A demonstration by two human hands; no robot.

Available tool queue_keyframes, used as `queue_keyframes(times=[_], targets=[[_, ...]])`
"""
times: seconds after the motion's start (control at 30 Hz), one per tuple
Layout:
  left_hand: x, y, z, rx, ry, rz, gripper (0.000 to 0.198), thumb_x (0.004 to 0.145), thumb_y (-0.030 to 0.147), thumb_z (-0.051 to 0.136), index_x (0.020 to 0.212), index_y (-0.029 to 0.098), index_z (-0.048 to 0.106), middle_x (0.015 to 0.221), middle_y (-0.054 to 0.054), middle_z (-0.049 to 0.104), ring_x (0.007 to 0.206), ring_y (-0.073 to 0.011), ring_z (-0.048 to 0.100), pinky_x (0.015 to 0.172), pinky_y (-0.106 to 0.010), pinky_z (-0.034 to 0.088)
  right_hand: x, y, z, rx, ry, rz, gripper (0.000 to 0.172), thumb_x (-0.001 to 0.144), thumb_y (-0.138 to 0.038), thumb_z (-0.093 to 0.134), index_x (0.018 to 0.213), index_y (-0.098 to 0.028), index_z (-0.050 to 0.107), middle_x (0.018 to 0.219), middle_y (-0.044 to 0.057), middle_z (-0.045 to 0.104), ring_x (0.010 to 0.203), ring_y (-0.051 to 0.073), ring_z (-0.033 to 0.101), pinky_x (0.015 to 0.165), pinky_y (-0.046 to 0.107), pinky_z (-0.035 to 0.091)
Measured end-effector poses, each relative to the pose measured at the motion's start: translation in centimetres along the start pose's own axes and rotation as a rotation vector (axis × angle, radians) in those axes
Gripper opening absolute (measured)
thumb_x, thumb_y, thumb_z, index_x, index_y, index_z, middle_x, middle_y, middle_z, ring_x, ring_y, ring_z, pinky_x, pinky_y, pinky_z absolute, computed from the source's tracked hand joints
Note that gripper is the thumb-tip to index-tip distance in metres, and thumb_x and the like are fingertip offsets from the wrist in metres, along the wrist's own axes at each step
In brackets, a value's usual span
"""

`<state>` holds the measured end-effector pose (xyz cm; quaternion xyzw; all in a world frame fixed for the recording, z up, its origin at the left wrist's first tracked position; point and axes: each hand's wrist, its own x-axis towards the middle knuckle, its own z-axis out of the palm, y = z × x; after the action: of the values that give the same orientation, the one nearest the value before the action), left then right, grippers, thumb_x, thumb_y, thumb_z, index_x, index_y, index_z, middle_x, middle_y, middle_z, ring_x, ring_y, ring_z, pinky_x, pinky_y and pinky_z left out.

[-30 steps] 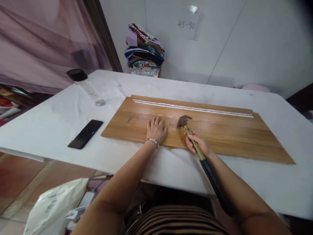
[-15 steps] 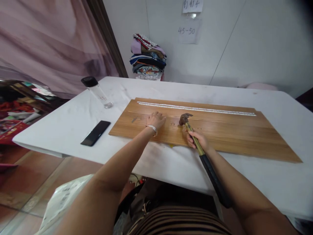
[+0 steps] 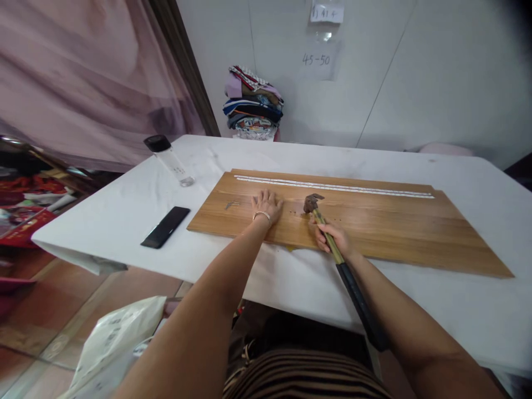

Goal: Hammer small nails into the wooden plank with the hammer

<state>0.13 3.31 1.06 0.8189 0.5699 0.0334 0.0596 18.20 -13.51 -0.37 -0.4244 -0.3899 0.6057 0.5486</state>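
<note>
A long wooden board (image 3: 374, 221) lies on a white table (image 3: 124, 210). My left hand (image 3: 267, 204) rests flat on the board with its fingers spread; a bracelet circles the wrist. My right hand (image 3: 332, 237) is closed round the shaft of a claw hammer (image 3: 328, 238), close to the head. The rusty hammer head (image 3: 311, 202) touches the board beside a row of small nail marks. A few loose nails (image 3: 231, 205) lie on the board to the left of my left hand.
Two white strips (image 3: 332, 187) run along the board's far edge. A black phone (image 3: 165, 226) and a clear bottle with a black cap (image 3: 169, 160) lie on the table at left. Folded clothes (image 3: 253, 105) are stacked by the wall. A white plastic bag (image 3: 112, 349) sits on the floor.
The view has drawn back and shifted left. My left hand slid slightly along the board and lies flat again. The hammer head stays on the board at the same spot.
</note>
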Motion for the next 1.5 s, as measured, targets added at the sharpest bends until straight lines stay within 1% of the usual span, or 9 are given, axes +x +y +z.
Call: queue_keyframes(times=[0.13,0.37,0.57,0.77,0.87,0.97,1.1,1.23,1.5], targets=[[0.02,0.05,0.04,-0.003,0.013,0.000,0.057,0.107,0.049,0.033,0.153,0.026,0.056,0.171,-0.009,0.044,0.159,-0.0301,0.034,0.129,-0.054,0.028,0.14,0.06,-0.24,0.000,-0.010,0.030,0.039,0.082,-0.049,0.071,0.105,-0.023,0.054,0.052,-0.012,0.050,0.031,0.009,0.039,0.035,0.023,0.024],[-0.09,0.06,0.03,-0.032,0.053,0.014,0.051,0.106,0.048,0.036,0.144,0.027,0.062,0.163,-0.010,0.054,0.153,-0.0299,0.041,0.126,-0.053,0.031,0.00,-0.34,-0.11,0.002,-0.014,0.023,0.040,0.081,-0.050,0.072,0.105,-0.023,0.054,0.052,-0.013,0.050,0.031,0.008,0.038,0.035,0.022,0.025],[0.05,0.07,0.03,-0.065,0.043,0.010,0.053,0.105,0.048,0.037,0.146,0.025,0.061,0.168,-0.011,0.048,0.156,-0.0315,0.037,0.127,-0.054,0.028,-0.09,-0.43,-0.08,-0.002,-0.002,0.023,0.040,0.082,-0.051,0.072,0.106,-0.023,0.054,0.053,-0.012,0.050,0.031,0.008,0.038,0.036,0.022,0.025],[0.51,-0.06,0.59,-0.093,0.057,0.017,0.051,0.104,0.048,0.039,0.142,0.025,0.064,0.163,-0.012,0.053,0.153,-0.0325,0.039,0.126,-0.056,0.029,-0.03,-0.31,-0.31,-0.013,-0.013,0.050,0.042,0.080,-0.053,0.074,0.103,-0.023,0.055,0.052,-0.013,0.050,0.030,0.008,0.038,0.035,0.022,0.024],[0.59,-0.07,0.75,-0.113,0.073,0.018,0.050,0.104,0.048,0.039,0.142,0.026,0.064,0.162,-0.011,0.054,0.152,-0.0320,0.040,0.126,-0.056,0.027,-0.11,-0.26,-0.33,-0.004,0.002,0.028,0.041,0.081,-0.052,0.073,0.103,-0.023,0.055,0.052,-0.013,0.049,0.031,0.007,0.038,0.035,0.021,0.024],[0.55,0.01,0.70,-0.116,0.072,0.017,0.050,0.104,0.049,0.039,0.141,0.026,0.064,0.162,-0.011,0.054,0.152,-0.0324,0.040,0.126,-0.056,0.027,-0.16,-0.22,-0.36,0.003,0.008,0.010,0.040,0.083,-0.050,0.072,0.107,-0.023,0.055,0.053,-0.013,0.049,0.031,0.007,0.038,0.035,0.021,0.024],[0.50,0.08,0.58,-0.114,0.069,0.018,0.049,0.104,0.049,0.040,0.140,0.026,0.065,0.161,-0.011,0.055,0.151,-0.0328,0.041,0.125,-0.055,0.029,-0.13,-0.26,-0.41,-0.006,-0.003,0.039,0.040,0.082,-0.052,0.072,0.106,-0.024,0.055,0.053,-0.012,0.048,0.031,0.008,0.036,0.035,0.022,0.023],[0.54,0.05,0.66,-0.121,0.072,0.024,0.051,0.104,0.048,0.039,0.142,0.025,0.064,0.161,-0.012,0.054,0.152,-0.0334,0.040,0.125,-0.055,0.027,-0.14,-0.35,-0.41,-0.014,0.012,0.029,0.042,0.082,-0.052,0.072,0.106,-0.023,0.056,0.053,-0.012,0.048,0.031,0.008,0.036,0.035,0.023,0.023],[0.53,0.01,0.82,-0.119,0.089,0.022,0.051,0.104,0.049,0.038,0.140,0.026,0.066,0.157,-0.012,0.058,0.150,-0.0319,0.042,0.126,-0.053,0.027,-0.05,-0.20,-0.55,-0.037,0.005,0.036,0.039,0.083,-0.051,0.071,0.106,-0.023,0.055,0.054,-0.012,0.048,0.031,0.008,0.036,0.035,0.023,0.023]])
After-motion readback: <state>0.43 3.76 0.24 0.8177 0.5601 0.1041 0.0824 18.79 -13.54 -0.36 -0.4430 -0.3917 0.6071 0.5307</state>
